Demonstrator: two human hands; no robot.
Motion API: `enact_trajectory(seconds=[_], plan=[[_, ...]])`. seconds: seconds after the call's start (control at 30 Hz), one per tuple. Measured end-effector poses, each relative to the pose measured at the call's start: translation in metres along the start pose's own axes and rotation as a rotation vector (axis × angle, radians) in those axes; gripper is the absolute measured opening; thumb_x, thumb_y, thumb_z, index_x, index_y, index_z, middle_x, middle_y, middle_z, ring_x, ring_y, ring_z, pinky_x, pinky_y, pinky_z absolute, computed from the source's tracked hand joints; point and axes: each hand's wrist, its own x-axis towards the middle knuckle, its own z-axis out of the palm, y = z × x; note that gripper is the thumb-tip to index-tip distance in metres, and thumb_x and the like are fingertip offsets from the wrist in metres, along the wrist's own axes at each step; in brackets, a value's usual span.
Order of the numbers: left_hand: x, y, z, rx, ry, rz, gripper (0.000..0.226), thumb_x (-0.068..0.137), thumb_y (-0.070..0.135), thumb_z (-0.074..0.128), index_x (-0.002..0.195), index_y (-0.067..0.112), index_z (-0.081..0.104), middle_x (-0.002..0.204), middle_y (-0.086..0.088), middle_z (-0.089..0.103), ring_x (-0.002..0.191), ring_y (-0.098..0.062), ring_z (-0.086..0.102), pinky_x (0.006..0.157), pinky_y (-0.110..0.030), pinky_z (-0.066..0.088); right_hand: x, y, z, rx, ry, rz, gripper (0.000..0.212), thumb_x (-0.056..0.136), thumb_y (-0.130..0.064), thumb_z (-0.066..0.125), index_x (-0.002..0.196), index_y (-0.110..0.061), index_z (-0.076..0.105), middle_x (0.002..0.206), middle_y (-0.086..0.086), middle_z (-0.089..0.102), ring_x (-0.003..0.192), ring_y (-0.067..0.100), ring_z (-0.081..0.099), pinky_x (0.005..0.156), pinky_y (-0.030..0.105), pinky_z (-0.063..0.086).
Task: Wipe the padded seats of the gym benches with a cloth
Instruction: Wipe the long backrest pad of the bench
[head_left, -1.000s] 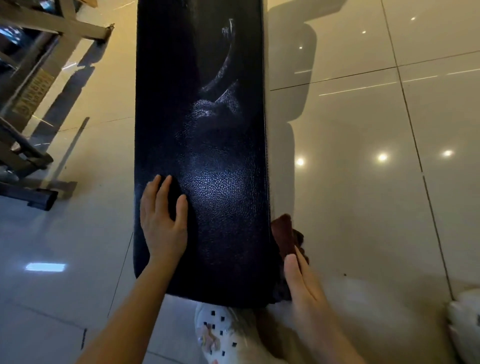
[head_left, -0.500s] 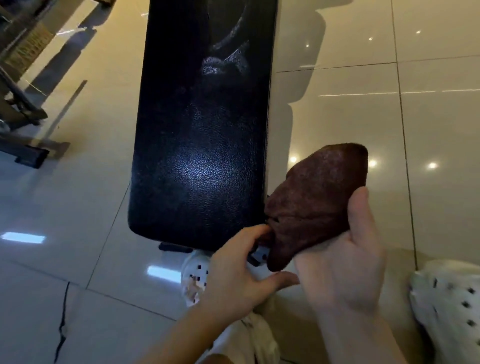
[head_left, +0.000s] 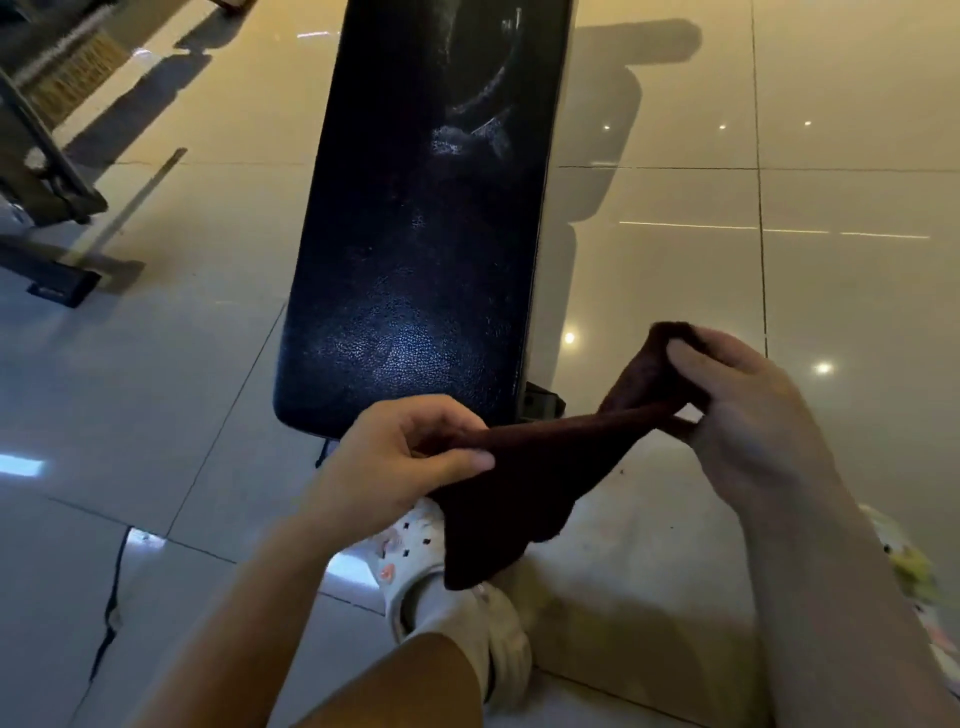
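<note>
A long black padded bench seat (head_left: 426, 234) runs from the top of the view down to just in front of me, its leather faintly streaked. A dark brown cloth (head_left: 524, 467) is stretched between both hands, just off the near end of the seat, and its lower part hangs down over my foot. My left hand (head_left: 400, 457) pinches one end of the cloth between thumb and fingers. My right hand (head_left: 748, 410) grips the other end, fingers curled round it. Neither hand touches the seat.
Glossy pale floor tiles (head_left: 727, 249) surround the bench. A metal gym frame with a dark foot (head_left: 57, 218) stands at the far left. My white clog and sock (head_left: 447, 582) are under the cloth, and another shoe (head_left: 919, 577) shows at the right edge.
My left hand left the seat and took hold of the cloth. My right hand lifted the cloth from beside the bench, and both hands have now pulled it out lengthwise.
</note>
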Motion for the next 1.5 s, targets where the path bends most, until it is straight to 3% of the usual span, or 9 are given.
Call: enact_trajectory(seconds=[0.1,0.27,0.53,0.67,0.87,1.07,1.23,1.37,1.5], plan=[[-0.010,0.015,-0.029,0.154,0.014,-0.081,0.022,0.077,0.011,0.078,0.081,0.031,0.071,0.078,0.004,0.072,0.077,-0.011,0.069,0.073,-0.025,0.054,-0.011,-0.014,0.006,-0.145,0.054,-0.073,0.019,0.091,-0.005,0.060,0.081,-0.021,0.063,0.083,0.003,0.067,0.092,0.023,0.064,0.087,0.044,0.050],[-0.032,0.032,-0.054,0.547,-0.007,-0.162,0.026,0.089,0.007,0.065,0.091,0.033,0.064,0.078,0.017,0.063,0.074,-0.001,0.062,0.070,-0.018,0.050,-0.047,-0.039,0.019,-0.304,0.039,-0.208,0.017,0.088,-0.010,0.068,0.077,-0.019,0.059,0.083,0.002,0.062,0.090,0.022,0.061,0.081,0.038,0.050],[-0.078,0.033,-0.071,0.230,0.180,-0.109,0.021,0.078,0.009,0.076,0.083,0.028,0.071,0.075,0.010,0.072,0.079,-0.002,0.067,0.065,-0.013,0.052,-0.097,-0.054,0.029,-0.257,0.031,-0.233,0.023,0.085,-0.008,0.069,0.066,-0.013,0.056,0.075,0.004,0.057,0.085,0.023,0.056,0.078,0.034,0.046],[-0.088,0.025,-0.068,0.267,0.373,0.026,0.022,0.083,0.011,0.071,0.085,0.033,0.068,0.079,0.019,0.067,0.076,0.011,0.062,0.066,-0.004,0.045,-0.109,-0.052,0.038,-0.227,-0.042,-0.182,0.019,0.087,-0.009,0.067,0.072,-0.014,0.056,0.071,0.000,0.056,0.079,0.020,0.056,0.073,0.031,0.046],[-0.092,0.012,-0.063,0.340,0.385,-0.022,0.028,0.079,0.001,0.075,0.102,0.015,0.073,0.081,0.014,0.064,0.072,0.006,0.062,0.064,0.000,0.043,-0.119,-0.052,0.054,-0.309,-0.023,-0.255,0.022,0.087,0.001,0.065,0.084,-0.017,0.052,0.081,0.007,0.062,0.085,0.025,0.063,0.073,0.027,0.051],[-0.097,-0.003,-0.063,0.590,0.204,-0.162,0.027,0.085,0.012,0.070,0.112,0.017,0.073,0.080,0.009,0.056,0.066,0.000,0.048,0.057,-0.004,0.033,-0.127,-0.054,0.059,-0.609,0.041,-0.465,0.025,0.090,-0.009,0.066,0.107,-0.027,0.065,0.090,0.002,0.068,0.092,0.018,0.063,0.061,0.018,0.049],[-0.108,-0.015,-0.070,0.322,0.392,-0.129,0.020,0.079,0.009,0.076,0.072,0.025,0.067,0.082,0.005,0.054,0.075,-0.011,0.054,0.067,-0.018,0.044,-0.131,-0.053,0.064,-0.823,-0.005,-0.530,0.015,0.090,-0.016,0.067,0.096,-0.029,0.069,0.103,-0.001,0.066,0.106,0.020,0.056,0.094,0.036,0.048],[-0.114,-0.026,-0.087,0.046,0.478,-0.134,0.017,0.078,0.003,0.075,0.074,0.018,0.068,0.082,-0.005,0.068,0.075,-0.015,0.064,0.064,-0.024,0.054,-0.130,-0.043,0.058,-1.079,-0.152,-0.387,0.027,0.085,-0.014,0.072,0.108,-0.025,0.066,0.109,0.000,0.060,0.102,0.017,0.053,0.083,0.025,0.042],[-0.094,-0.031,-0.104,0.041,0.510,-0.094,0.020,0.080,0.001,0.073,0.074,0.018,0.063,0.063,0.006,0.068,0.065,-0.011,0.065,0.056,-0.018,0.054,-0.117,-0.015,0.063,-1.213,-0.115,-0.423,0.011,0.091,-0.019,0.065,0.087,-0.029,0.061,0.091,-0.009,0.058,0.083,0.007,0.051,0.068,0.016,0.038]])
